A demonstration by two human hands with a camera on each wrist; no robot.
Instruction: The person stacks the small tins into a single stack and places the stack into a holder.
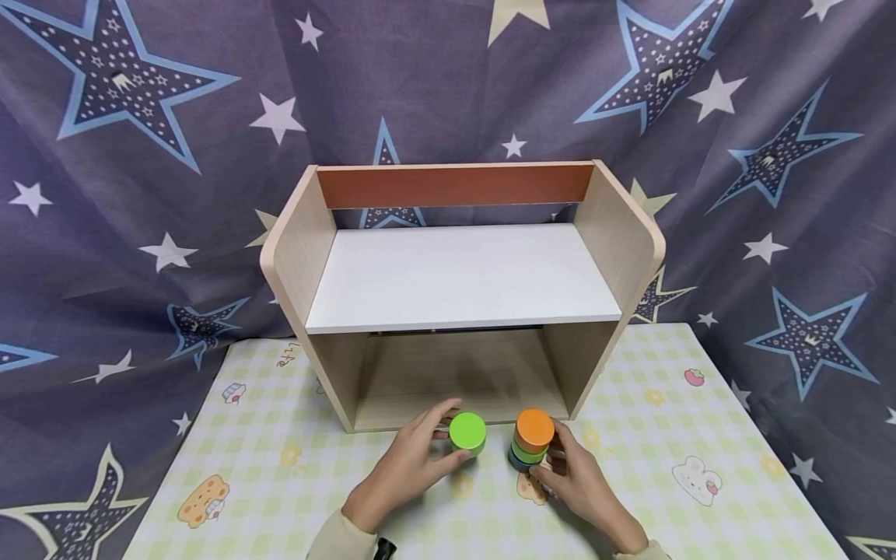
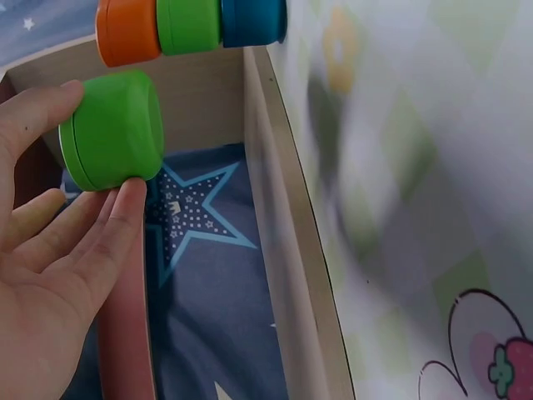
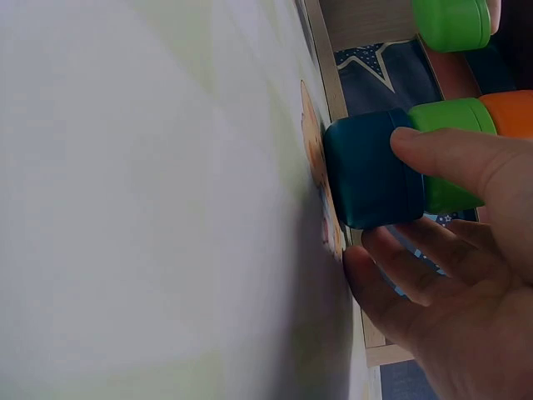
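My left hand (image 1: 418, 455) pinches a small round green jar (image 1: 467, 432) between thumb and fingers; a seam like a lid's runs round it in the left wrist view. It appears held above the table. To its right stands an upright stack of similar jars: a dark blue jar (image 3: 366, 171) at the bottom, another green jar (image 3: 454, 125) in the middle, an orange jar (image 1: 534, 431) on top. My right hand (image 1: 577, 476) holds the stack low down, its thumb on the blue jar and its fingers on the opposite side. The blue jar rests on the tablecloth.
A wooden shelf unit (image 1: 633, 225) with a white upper board (image 1: 462, 276) and a brown back rail (image 1: 455, 185) stands just behind the hands. Beneath is a checked tablecloth (image 1: 742, 435) with cartoon prints. A dark star-patterned curtain (image 1: 448, 85) hangs behind and at both sides.
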